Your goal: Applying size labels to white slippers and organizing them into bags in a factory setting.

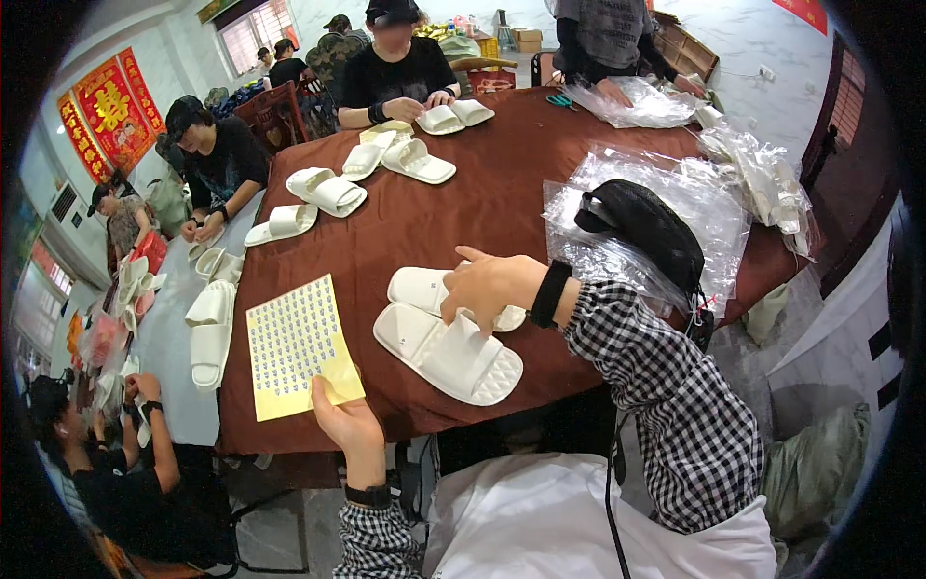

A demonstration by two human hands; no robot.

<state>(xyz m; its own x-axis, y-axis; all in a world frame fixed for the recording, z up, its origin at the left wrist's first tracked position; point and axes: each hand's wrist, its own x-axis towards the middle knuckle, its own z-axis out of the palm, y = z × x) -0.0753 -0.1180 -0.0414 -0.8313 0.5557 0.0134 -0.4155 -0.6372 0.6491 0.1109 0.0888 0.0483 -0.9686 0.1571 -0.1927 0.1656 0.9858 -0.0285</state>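
Observation:
My left hand [349, 421] grips the lower right corner of a yellow sheet of stickers [299, 343], thumb on top. Rows of small dark-printed stickers cover most of it. In front of me, a pair of white slippers lies side by side on the table. The nearer slipper [449, 353] is in full view. My right hand [494, 288] reaches over the farther slipper [413, 286] and hides its middle. Its index finger stretches out to the left, the other fingers point down apart. Whether those fingertips touch a slipper, I cannot tell.
A brown cloth covers the table [482, 188]. More white slippers [328, 191] lie toward its far left. On the right, a black pouch [644, 232] rests on clear plastic bags [598, 169]. Teal scissors [561, 100] lie farther back. Several people work around the table.

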